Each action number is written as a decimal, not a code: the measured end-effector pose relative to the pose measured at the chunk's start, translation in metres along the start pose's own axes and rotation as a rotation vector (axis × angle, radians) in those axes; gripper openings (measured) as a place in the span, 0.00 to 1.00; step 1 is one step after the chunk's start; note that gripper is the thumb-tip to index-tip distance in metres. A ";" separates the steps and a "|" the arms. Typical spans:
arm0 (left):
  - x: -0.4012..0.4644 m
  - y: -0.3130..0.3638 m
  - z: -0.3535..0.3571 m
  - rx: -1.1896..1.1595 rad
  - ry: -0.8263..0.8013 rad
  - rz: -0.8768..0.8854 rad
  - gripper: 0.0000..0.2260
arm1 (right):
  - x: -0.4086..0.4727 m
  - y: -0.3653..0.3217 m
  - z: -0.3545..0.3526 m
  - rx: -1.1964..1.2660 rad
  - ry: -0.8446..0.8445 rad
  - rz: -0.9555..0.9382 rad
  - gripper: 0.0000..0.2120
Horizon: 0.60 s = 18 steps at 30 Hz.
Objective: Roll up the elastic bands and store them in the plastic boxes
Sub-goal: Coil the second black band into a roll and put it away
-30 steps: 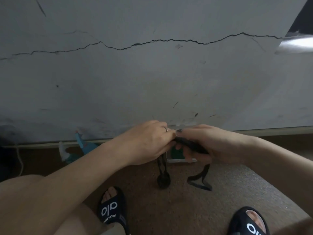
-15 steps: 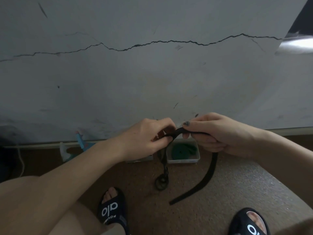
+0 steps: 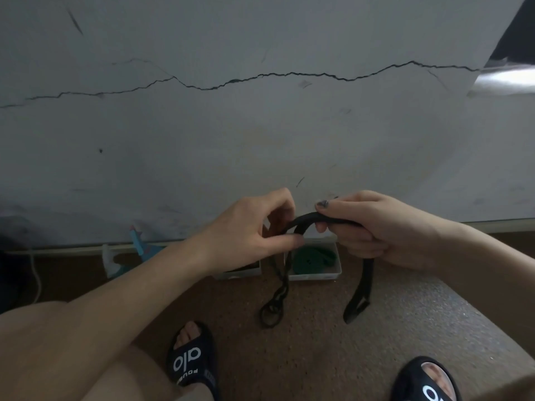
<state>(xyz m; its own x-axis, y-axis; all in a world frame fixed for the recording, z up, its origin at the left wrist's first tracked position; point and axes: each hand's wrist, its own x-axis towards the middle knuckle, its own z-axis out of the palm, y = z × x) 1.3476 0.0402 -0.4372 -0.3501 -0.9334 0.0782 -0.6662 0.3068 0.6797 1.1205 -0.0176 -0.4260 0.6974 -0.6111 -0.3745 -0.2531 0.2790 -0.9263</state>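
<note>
At the far left a white cord (image 3: pixel 36 280) ran down by the base of the cracked wall (image 3: pixel 260 125), and near it a blue and white object (image 3: pixel 136 250), too dim to identify, lay on the floor against the skirting. Further right, the left hand (image 3: pixel 249 227) was held above the floor, its thumb and fingers curled and pinching one end of a black elastic band (image 3: pixel 307 219). Below that hand a clear plastic box (image 3: pixel 240 272) sat on the brown floor (image 3: pixel 318 342), mostly hidden by the wrist, its contents unclear. A thin black loop (image 3: pixel 275 302) hung from the left hand's grip down to the floor, ending in small coils.

The band arched from the left hand across to the right hand (image 3: pixel 373 230), which gripped it with curled fingers, thumb on top. Beneath the arch stood a second plastic box (image 3: pixel 315 274), holding a rolled green band (image 3: pixel 312 256). From the right fist the band's free end dangled, its tip near the floor. At the bottom edge, two feet in black slippers, the left slipper (image 3: pixel 191 360) and the right slipper (image 3: pixel 425 383), rested on the floor.
</note>
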 end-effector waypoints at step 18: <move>0.003 -0.006 -0.004 0.071 -0.003 -0.008 0.08 | 0.001 -0.005 -0.003 0.232 -0.014 -0.039 0.15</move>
<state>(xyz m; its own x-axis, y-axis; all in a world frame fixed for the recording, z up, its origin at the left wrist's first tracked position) 1.3529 0.0353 -0.4379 -0.3463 -0.9354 0.0710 -0.7142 0.3119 0.6266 1.1204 -0.0222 -0.4220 0.7133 -0.6148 -0.3365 -0.0661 0.4191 -0.9055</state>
